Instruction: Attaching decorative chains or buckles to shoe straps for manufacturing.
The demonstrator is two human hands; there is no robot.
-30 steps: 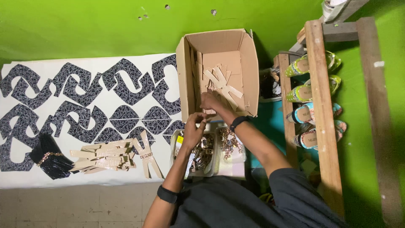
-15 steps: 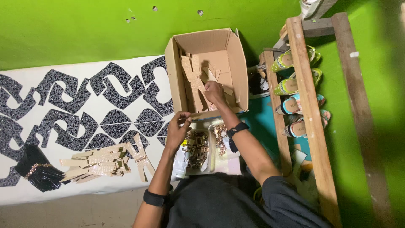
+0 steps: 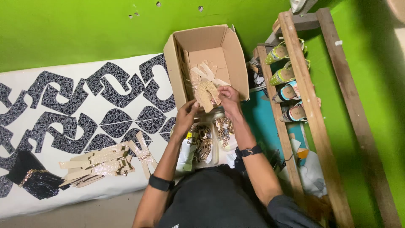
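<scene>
My right hand [image 3: 229, 99] grips a beige, textured sandal strap piece [image 3: 207, 93] at the front edge of an open cardboard box [image 3: 235, 55]. My left hand [image 3: 186, 117] is just below and left of it, fingers apart and reaching up to the strap's lower end; whether it touches is unclear. More beige strap pieces [image 3: 201, 72] lie inside the box. Below my hands sits a clear tray of gold buckles and ornaments [image 3: 206, 138].
A white table [image 3: 63, 194] carries black patterned cut-outs [image 3: 71, 105], a pile of beige straps [image 3: 101, 162] and a black item [image 3: 31, 179]. A wooden rack [image 3: 308, 114] at right holds several colourful sandals [image 3: 287, 71]. Green wall behind.
My right hand has drawn a beige strap piece out of the box toward me. My left hand has risen to meet it. The view has shifted slightly.
</scene>
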